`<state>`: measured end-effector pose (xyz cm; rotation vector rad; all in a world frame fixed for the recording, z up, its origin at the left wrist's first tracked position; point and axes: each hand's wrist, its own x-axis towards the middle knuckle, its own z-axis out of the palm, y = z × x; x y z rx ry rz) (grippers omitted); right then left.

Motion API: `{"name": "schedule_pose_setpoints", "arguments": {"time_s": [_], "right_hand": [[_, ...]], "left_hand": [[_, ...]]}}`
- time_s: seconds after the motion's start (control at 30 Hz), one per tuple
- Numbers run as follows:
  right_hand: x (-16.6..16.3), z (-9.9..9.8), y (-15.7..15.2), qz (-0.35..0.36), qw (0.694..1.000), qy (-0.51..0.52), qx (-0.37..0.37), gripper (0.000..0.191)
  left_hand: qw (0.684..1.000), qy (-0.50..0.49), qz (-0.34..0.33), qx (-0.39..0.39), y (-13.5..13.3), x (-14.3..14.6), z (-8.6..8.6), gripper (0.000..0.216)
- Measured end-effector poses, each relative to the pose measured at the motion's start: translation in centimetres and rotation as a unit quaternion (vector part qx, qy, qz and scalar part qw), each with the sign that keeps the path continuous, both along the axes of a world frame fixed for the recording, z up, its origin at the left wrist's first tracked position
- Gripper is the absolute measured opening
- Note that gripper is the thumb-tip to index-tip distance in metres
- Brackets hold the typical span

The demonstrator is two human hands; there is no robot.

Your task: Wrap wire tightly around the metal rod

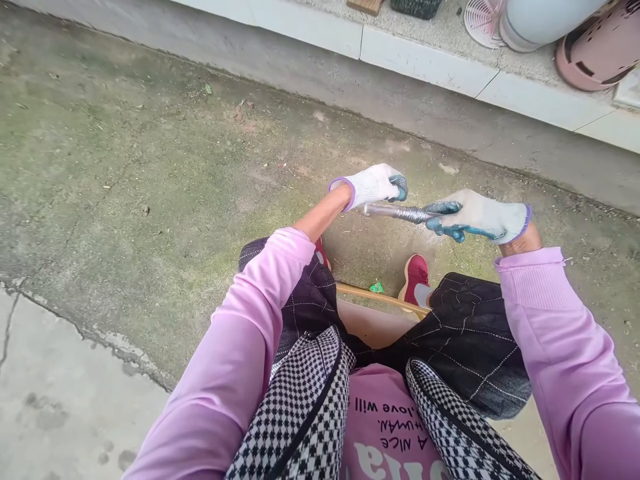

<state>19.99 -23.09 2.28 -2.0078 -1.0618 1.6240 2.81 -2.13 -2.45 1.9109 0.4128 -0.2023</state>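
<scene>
My right hand (pixel 475 215), in a white work glove with a blue-coated palm, is closed around one end of a rod wound with silvery wire (pixel 413 214). The rod's pale bare end (pixel 374 210) points left, lying just below my left hand (pixel 383 185). That hand wears a matching glove, and its fingers are curled together in a pinch. Whatever is between those fingertips, perhaps a thin strand, is too small to make out. Both hands are held above the ground, in front of my knees.
A narrow wooden bar (pixel 373 293) runs between my legs. A scrap of green wrapper (pixel 377 287) lies on the mossy concrete near my red shoe (pixel 416 277). Along the tiled ledge (pixel 420 63) stand a pink perforated container (pixel 600 50), a white bucket (pixel 545 20) and a pink round grille (pixel 484 21).
</scene>
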Motion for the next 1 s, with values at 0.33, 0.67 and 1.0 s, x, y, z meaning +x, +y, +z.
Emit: {"name": "schedule_pose_setpoints", "arguments": {"time_s": [0.33,0.67,1.0], "right_hand": [[0.7,-2.5,2.2,0.135,0.931,-0.329,-0.083,0.022],[0.8,-2.1,2.7,0.134,0.923,-0.353,-0.077,0.016],[0.4,-1.6,1.8,-0.171,0.973,-0.115,0.103,0.043]], "left_hand": [[0.998,0.028,0.003,0.056,-1.6,0.1,1.0,0.018],[0.995,0.044,0.008,0.094,-0.7,0.0,1.1,0.016],[0.982,-0.021,0.104,-0.153,-1.5,1.0,0.4,0.030]]}}
